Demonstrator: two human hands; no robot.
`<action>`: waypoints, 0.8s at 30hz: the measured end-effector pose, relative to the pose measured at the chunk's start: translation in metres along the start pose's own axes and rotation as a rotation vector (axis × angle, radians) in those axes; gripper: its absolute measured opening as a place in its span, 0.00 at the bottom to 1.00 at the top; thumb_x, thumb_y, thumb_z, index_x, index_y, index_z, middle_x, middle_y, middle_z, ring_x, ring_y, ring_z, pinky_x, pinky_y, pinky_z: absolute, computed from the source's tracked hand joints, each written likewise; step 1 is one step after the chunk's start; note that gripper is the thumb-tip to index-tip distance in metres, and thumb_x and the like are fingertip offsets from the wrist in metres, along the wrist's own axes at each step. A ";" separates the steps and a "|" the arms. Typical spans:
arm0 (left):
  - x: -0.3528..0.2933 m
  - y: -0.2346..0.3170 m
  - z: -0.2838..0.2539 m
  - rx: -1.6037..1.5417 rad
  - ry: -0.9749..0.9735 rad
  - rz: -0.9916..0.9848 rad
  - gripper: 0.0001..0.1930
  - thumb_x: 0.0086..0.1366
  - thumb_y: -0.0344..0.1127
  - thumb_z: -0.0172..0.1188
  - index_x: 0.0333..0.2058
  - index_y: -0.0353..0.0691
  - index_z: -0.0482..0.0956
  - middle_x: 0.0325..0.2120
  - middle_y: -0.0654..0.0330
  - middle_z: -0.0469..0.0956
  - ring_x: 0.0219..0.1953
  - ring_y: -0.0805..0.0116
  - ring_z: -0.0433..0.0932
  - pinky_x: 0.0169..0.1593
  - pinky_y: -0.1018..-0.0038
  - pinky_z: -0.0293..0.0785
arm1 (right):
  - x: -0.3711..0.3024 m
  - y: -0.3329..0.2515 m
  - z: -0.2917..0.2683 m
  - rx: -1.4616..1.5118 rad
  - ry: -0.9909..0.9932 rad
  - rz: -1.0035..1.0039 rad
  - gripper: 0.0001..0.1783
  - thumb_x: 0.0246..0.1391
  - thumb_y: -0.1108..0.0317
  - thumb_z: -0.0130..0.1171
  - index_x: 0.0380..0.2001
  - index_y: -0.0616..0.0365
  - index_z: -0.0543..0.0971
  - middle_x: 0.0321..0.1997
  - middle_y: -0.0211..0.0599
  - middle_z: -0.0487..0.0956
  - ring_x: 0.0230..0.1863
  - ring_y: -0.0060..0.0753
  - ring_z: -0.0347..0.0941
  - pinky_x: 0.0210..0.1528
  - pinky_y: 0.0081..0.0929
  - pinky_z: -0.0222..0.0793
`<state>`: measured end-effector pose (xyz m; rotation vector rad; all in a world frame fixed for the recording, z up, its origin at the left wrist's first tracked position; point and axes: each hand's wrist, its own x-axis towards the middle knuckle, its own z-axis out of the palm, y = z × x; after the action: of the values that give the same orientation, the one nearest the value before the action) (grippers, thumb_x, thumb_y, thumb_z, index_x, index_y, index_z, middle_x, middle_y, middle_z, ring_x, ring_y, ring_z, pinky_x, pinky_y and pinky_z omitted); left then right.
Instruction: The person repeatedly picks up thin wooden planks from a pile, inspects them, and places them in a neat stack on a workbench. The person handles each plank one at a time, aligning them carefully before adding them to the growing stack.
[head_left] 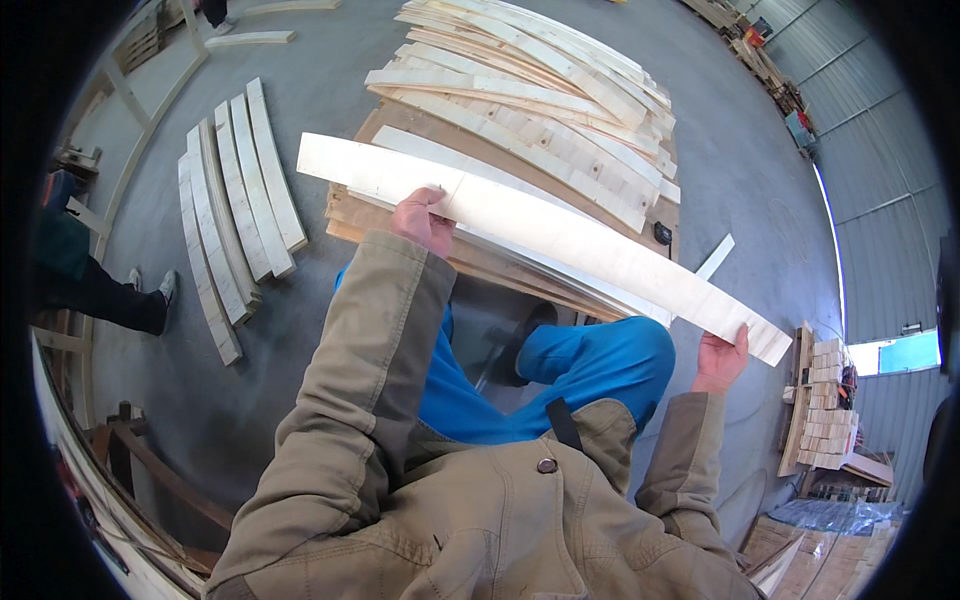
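A long pale wooden board (560,228) is held across in front of me, slanting from the upper left down to the right. Near its left part, my left hand (425,218) grips the lower edge, with the thumb on the upper face. Close to the right end, my right hand (722,357) has hold of the same edge, thumb on top and fingers underneath, partly hidden. Beyond and beneath the board lies a stack of similar boards (530,110) on a wooden base (345,215). A small black object (662,234) rests at the stack's right side.
Several boards (240,190) lie side by side on the grey floor to the left. A person's leg (125,295) is farther left. Bundled wood blocks (828,405) stand at the right near the metal wall (890,160). Another short board (715,257) juts past the stack.
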<state>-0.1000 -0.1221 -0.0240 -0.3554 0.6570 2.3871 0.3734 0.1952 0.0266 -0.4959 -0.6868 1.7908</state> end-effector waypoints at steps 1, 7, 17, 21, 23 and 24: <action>0.000 0.001 0.000 -0.021 -0.025 0.002 0.11 0.67 0.23 0.56 0.47 0.27 0.77 0.43 0.51 0.79 0.48 0.56 0.80 0.58 0.60 0.79 | 0.001 0.004 -0.003 0.009 0.009 0.009 0.17 0.70 0.64 0.59 0.57 0.61 0.79 0.60 0.44 0.84 0.62 0.46 0.81 0.66 0.49 0.77; -0.011 -0.003 0.011 -0.035 -0.063 -0.004 0.10 0.72 0.25 0.56 0.48 0.27 0.79 0.46 0.49 0.81 0.51 0.54 0.81 0.64 0.58 0.76 | 0.004 0.013 -0.012 0.019 0.086 0.015 0.17 0.70 0.65 0.59 0.57 0.60 0.80 0.58 0.44 0.85 0.61 0.45 0.82 0.62 0.48 0.80; -0.012 0.000 0.020 -0.177 -0.012 -0.094 0.18 0.75 0.29 0.56 0.60 0.29 0.72 0.58 0.47 0.79 0.62 0.51 0.76 0.73 0.52 0.67 | 0.006 0.025 -0.016 -0.003 0.151 0.015 0.20 0.71 0.62 0.57 0.60 0.63 0.77 0.61 0.47 0.83 0.62 0.48 0.81 0.63 0.48 0.79; -0.015 0.004 0.022 -0.189 -0.022 -0.078 0.10 0.74 0.26 0.56 0.49 0.29 0.78 0.48 0.49 0.82 0.53 0.56 0.80 0.66 0.59 0.74 | 0.010 0.030 -0.016 0.005 0.117 0.033 0.21 0.72 0.61 0.57 0.60 0.63 0.77 0.62 0.48 0.83 0.62 0.48 0.80 0.63 0.49 0.78; -0.017 0.006 0.022 -0.197 -0.032 -0.066 0.09 0.72 0.25 0.56 0.48 0.29 0.78 0.47 0.50 0.82 0.51 0.56 0.81 0.65 0.60 0.74 | 0.012 0.030 -0.017 -0.010 0.136 0.032 0.21 0.71 0.60 0.58 0.60 0.63 0.78 0.62 0.48 0.83 0.62 0.48 0.81 0.63 0.49 0.78; -0.017 0.007 0.022 -0.189 -0.040 -0.059 0.08 0.72 0.25 0.56 0.47 0.29 0.78 0.46 0.51 0.82 0.51 0.57 0.81 0.65 0.60 0.74 | 0.013 0.031 -0.017 0.005 0.115 0.047 0.21 0.71 0.60 0.58 0.59 0.63 0.78 0.62 0.48 0.83 0.62 0.48 0.81 0.63 0.50 0.78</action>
<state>-0.0930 -0.1237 0.0042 -0.3998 0.3977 2.3997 0.3584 0.2042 -0.0067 -0.6106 -0.5951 1.7920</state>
